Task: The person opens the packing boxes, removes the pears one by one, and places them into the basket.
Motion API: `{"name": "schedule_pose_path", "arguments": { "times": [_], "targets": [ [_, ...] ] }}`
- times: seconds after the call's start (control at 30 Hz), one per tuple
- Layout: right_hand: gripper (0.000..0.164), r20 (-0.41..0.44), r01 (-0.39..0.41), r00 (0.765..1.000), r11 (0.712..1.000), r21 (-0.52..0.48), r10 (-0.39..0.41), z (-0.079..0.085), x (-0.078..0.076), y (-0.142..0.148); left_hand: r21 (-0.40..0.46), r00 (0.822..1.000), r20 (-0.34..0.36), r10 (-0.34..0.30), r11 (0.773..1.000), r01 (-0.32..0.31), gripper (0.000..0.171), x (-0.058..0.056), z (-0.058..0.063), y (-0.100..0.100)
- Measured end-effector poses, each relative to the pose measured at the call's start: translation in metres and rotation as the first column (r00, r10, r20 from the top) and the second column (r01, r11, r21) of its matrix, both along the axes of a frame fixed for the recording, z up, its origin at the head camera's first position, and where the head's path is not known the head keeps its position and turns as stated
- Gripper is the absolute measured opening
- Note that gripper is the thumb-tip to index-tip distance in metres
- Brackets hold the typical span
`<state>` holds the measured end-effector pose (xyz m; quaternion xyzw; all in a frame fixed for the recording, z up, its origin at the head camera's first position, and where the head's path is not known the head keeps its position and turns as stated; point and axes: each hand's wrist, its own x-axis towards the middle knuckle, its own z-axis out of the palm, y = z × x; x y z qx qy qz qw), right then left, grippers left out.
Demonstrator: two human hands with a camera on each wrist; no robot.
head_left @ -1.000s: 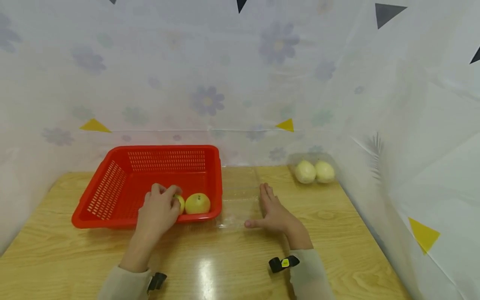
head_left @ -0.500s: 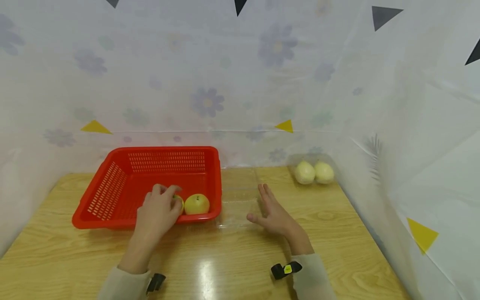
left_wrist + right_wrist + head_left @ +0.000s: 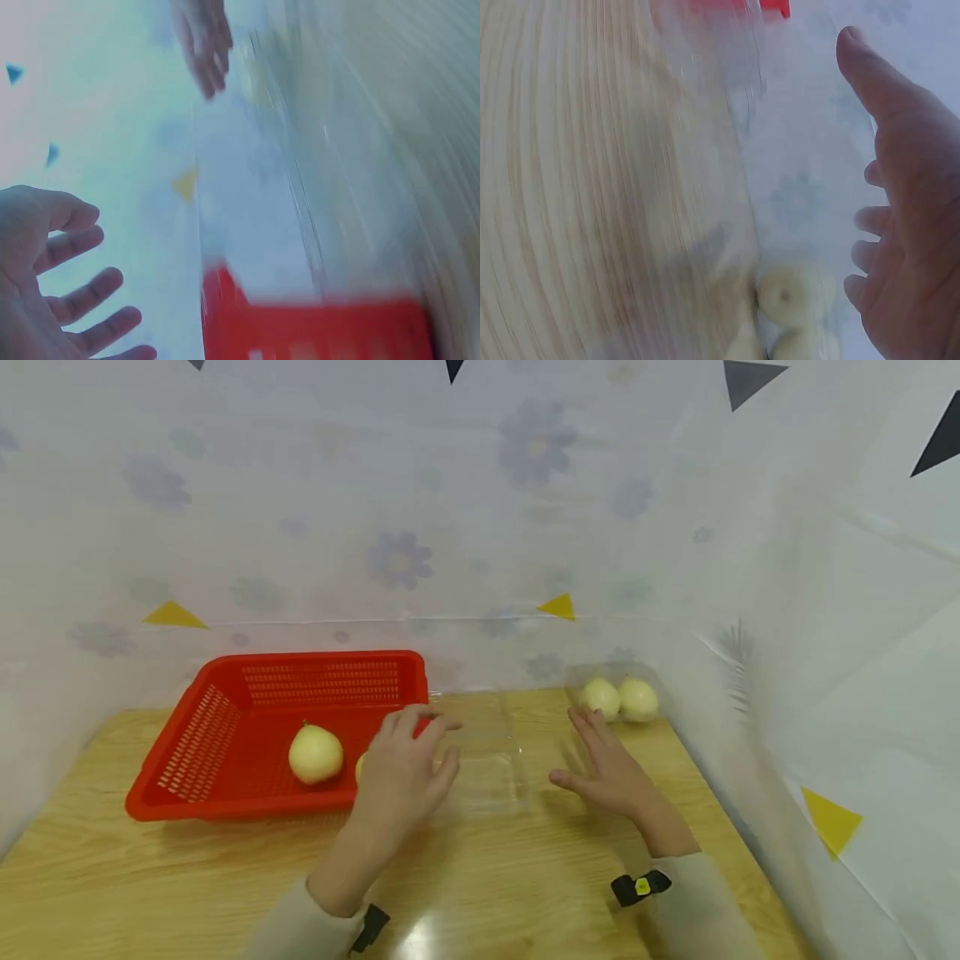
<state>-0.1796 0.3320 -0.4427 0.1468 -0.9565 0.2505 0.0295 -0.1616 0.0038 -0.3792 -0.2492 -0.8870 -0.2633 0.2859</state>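
Observation:
My left hand [image 3: 403, 777] hovers over the front right corner of a red plastic basket [image 3: 180, 752], its fingers loosely bent and holding nothing. A pale yellow pear [image 3: 316, 756] sits in the basket to the left of it. Mostly hidden behind the same hand is a second yellow fruit [image 3: 360, 768]. Right of the basket lies a clear plastic box [image 3: 491, 789], close by the left fingertips. With fingers extended and thumb spread, my right hand [image 3: 611, 781] is over the table, its fingertips overlapping a clear container holding two pears [image 3: 638, 699] in the head view.
The wood-grain table [image 3: 510, 893] meets a white flowered sheet [image 3: 465, 543] at the back, and another stretch of sheet [image 3: 862, 610] borders the right side. The container of two pears stands in the back right corner.
My left hand has let go of the pear in the basket and moved right, uncovering that pear. My right hand has moved right, away from the clear box. The head view has shifted slightly.

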Motion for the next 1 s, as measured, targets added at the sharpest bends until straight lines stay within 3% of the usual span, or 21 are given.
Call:
{"name": "schedule_pose_path", "arguments": {
  "times": [0.1, 0.23, 0.4, 0.5, 0.57, 0.63, 0.8, 0.9, 0.97, 1.0],
  "targets": [
    [0.101, -0.022, 0.028, 0.999, 0.998, 0.048, -0.027, 0.006, -0.003, 0.025, -0.003, 0.995, 0.002, -0.098, 0.995, 0.098, 0.023, 0.001, 0.0, 0.035],
    [0.101, -0.032, 0.06, 0.998, 0.994, 0.095, -0.058, 0.006, -0.013, 0.053, -0.076, 0.982, 0.045, -0.183, 0.98, 0.186, 0.021, 0.0, -0.004, 0.079],
    [0.097, -0.046, 0.082, 0.996, 0.989, 0.125, -0.077, 0.004, -0.027, 0.077, -0.16, 0.965, 0.165, -0.202, 0.96, 0.228, 0.024, -0.009, -0.01, 0.12],
    [0.097, -0.018, 0.086, 0.996, 0.99, 0.114, -0.085, 0.004, -0.031, 0.086, -0.145, 0.956, 0.204, -0.212, 0.959, 0.244, 0.027, -0.015, -0.008, 0.126],
    [0.097, 0.008, 0.093, 0.996, 0.989, 0.114, -0.094, 0.003, -0.032, 0.092, -0.091, 0.95, 0.231, -0.212, 0.967, 0.238, 0.029, -0.02, -0.002, 0.118],
    [0.097, 0.018, 0.091, 0.995, 0.989, 0.117, -0.093, 0.003, -0.033, 0.096, -0.053, 0.956, 0.239, -0.17, 0.981, 0.188, 0.03, -0.028, 0.007, 0.099],
    [0.097, 0.024, 0.087, 0.996, 0.984, 0.156, -0.091, 0.003, -0.042, 0.102, -0.028, 0.966, 0.255, 0.038, 0.999, -0.032, 0.033, -0.052, 0.027, 0.02],
    [0.097, 0.015, 0.076, 0.997, 0.982, 0.174, -0.08, 0.001, -0.049, 0.104, -0.049, 0.924, 0.347, 0.161, 0.987, -0.154, 0.04, -0.064, 0.027, -0.034],
    [0.097, 0.004, 0.069, 0.997, 0.982, 0.176, -0.071, 0.0, -0.055, 0.104, -0.095, 0.873, 0.429, 0.232, 0.973, -0.212, 0.047, -0.072, 0.023, -0.068],
    [0.097, -0.003, 0.067, 0.998, 0.981, 0.179, -0.068, -0.001, -0.057, 0.104, -0.124, 0.839, 0.478, 0.26, 0.965, -0.229, 0.051, -0.075, 0.021, -0.084]
  ]
}}
